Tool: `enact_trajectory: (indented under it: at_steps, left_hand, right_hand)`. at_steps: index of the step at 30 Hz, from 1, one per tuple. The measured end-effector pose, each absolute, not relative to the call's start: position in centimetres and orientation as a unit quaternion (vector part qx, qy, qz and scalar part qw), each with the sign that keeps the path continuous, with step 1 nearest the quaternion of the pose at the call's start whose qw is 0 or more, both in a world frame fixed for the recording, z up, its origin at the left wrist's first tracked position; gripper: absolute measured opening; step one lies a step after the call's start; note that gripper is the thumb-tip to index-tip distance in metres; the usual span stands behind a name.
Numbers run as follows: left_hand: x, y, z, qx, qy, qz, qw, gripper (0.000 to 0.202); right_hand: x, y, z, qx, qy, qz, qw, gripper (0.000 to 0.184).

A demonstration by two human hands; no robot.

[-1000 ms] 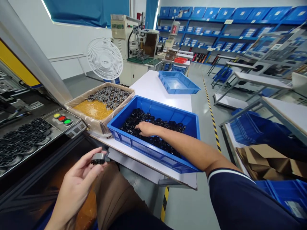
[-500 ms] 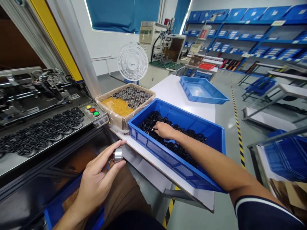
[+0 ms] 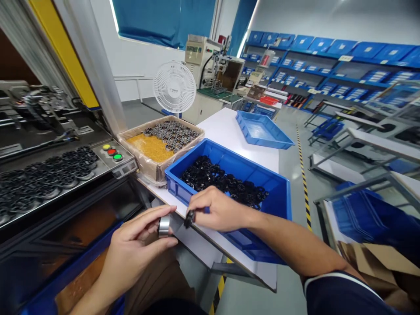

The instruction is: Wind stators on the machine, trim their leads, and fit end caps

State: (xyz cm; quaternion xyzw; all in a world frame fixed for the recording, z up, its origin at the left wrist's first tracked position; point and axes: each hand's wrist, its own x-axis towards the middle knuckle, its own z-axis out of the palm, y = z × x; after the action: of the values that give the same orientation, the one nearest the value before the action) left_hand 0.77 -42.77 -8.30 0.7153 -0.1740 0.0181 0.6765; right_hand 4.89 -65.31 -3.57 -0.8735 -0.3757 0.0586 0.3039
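Between the thumb and fingers of my left hand [image 3: 136,243] is a short silver metal ring [image 3: 164,226], held near the table's front edge. My right hand [image 3: 215,210] pinches a small black plastic part [image 3: 189,218], a short gap to the right of the ring. Behind that hand stands a deep blue bin [image 3: 278,186] with many loose black parts [image 3: 223,177] inside. My right forearm passes in front of the bin's near wall and hides some of it.
A plastic-lined carton [image 3: 160,170] of metal rings sits left of the bin. Farther back on the white table [image 3: 218,124] lies a shallow blue tray [image 3: 262,131]. At left, a machine with coloured buttons [image 3: 112,152] carries rows of black-and-silver assemblies [image 3: 49,175]. A white fan [image 3: 174,86] stands behind.
My right hand has come out of the blue bin with a black plastic part and moved toward my left hand. My left hand still holds the metal ring. The view has shifted slightly.
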Motion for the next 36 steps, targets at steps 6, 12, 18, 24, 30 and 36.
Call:
enact_trajectory:
  at_steps: [6,12,18,24,30,36]
  left_hand:
    - [0.8,-43.9,-9.9,0.734,-0.278,0.081,0.614,0.058]
    - [0.5,-44.3,-9.9,0.712,-0.225,0.112,0.655,0.056]
    - [0.4,-44.8,-8.8,0.631,-0.128,0.046,0.764,0.053]
    - [0.4,-45.0,-7.9,0.627,-0.120,0.019,0.770,0.053]
    - [0.5,-44.8,-7.4,0.587,-0.122,-0.038,0.799,0.053]
    - [0.3,-44.5,-7.8,0.563,-0.090,-0.110,0.814,0.048]
  right_hand:
    - [3.0,-64.5,-4.1,-0.828,-0.344,0.126,0.424,0.019]
    - [2.4,-64.3,-5.0,-0.824,-0.315,0.023,0.471,0.009]
    - [2.4,-64.4,-5.6,-0.781,-0.457,-0.265,0.335,0.038]
    - [2.7,-64.5,-5.9,-0.766,-0.499,-0.309,0.262,0.025]
    - [2.8,-64.5,-5.8,-0.757,-0.514,-0.318,0.248,0.028]
    - [3.0,-64.6,-5.5,-0.732,-0.547,-0.339,0.223,0.033]
